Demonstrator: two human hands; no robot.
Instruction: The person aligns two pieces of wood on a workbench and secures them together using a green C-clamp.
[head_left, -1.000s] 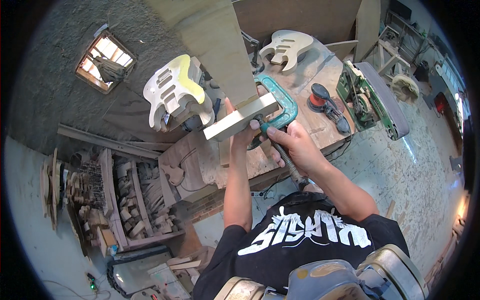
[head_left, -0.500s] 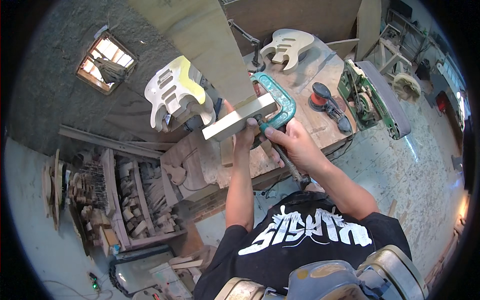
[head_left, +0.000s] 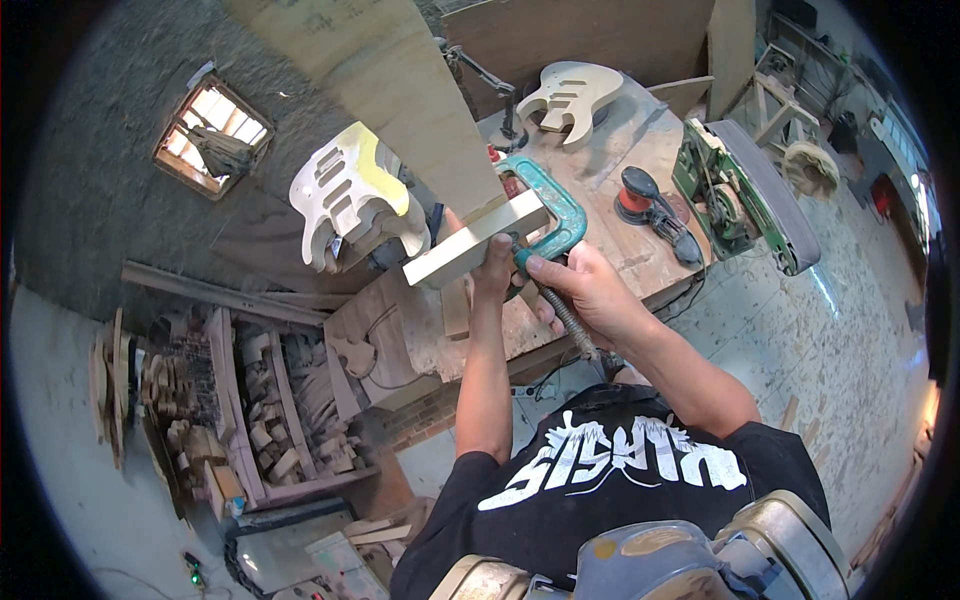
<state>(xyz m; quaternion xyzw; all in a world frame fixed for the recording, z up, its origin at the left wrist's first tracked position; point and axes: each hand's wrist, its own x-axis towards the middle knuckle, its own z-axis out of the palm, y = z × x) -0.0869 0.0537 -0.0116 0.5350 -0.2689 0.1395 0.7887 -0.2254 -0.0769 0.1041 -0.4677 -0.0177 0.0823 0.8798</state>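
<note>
My left hand (head_left: 491, 268) grips a pale rectangular wooden block (head_left: 465, 247), thumb on its near face. Most of its fingers are behind the block. A teal C-clamp (head_left: 570, 210) reaches around the block's right end, its frame curving over the far side. My right hand (head_left: 598, 292) is closed around the clamp near the base of the frame, thumb on top. The threaded screw (head_left: 570, 318) slants down toward my body. Whether the screw's tip presses on the block is hidden by my left thumb.
The wooden workbench (head_left: 625, 250) carries an orbital sander (head_left: 640, 198) and a guitar body (head_left: 570, 95). A green belt sander (head_left: 735, 190) stands at its right. Stacked guitar bodies (head_left: 350, 195) are at the left, by an upright board (head_left: 390, 90). Wood scraps fill a rack (head_left: 235, 400) at the lower left.
The clamp and block have shifted very slightly left, with both hands keeping their hold. The whole view has also moved a little.
</note>
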